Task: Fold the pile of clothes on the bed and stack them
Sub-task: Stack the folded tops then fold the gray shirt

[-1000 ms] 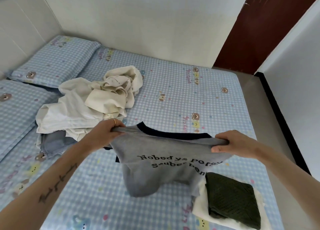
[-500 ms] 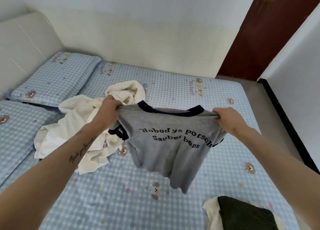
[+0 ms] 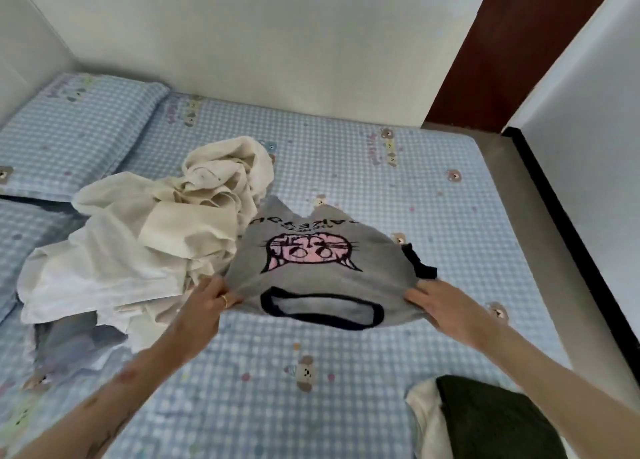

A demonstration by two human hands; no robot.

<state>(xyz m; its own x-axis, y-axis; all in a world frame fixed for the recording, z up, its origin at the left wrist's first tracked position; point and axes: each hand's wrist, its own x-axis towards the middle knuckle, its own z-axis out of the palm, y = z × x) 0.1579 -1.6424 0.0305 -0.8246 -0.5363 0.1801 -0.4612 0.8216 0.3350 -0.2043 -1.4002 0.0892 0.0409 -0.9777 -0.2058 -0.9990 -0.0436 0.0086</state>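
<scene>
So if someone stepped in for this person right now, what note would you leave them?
Left hand and right hand each grip a shoulder of the grey T-shirt, held spread above the bed, print side up.
Done: a dark green garment lies folded on a white one at the near right.
Left: fold and stack this shirt, then the cream pile on the left.

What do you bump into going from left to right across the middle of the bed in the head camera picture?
Pile of cream clothes → left hand → gray T-shirt → right hand → bare checked bed sheet → floor strip → white wall.
</scene>
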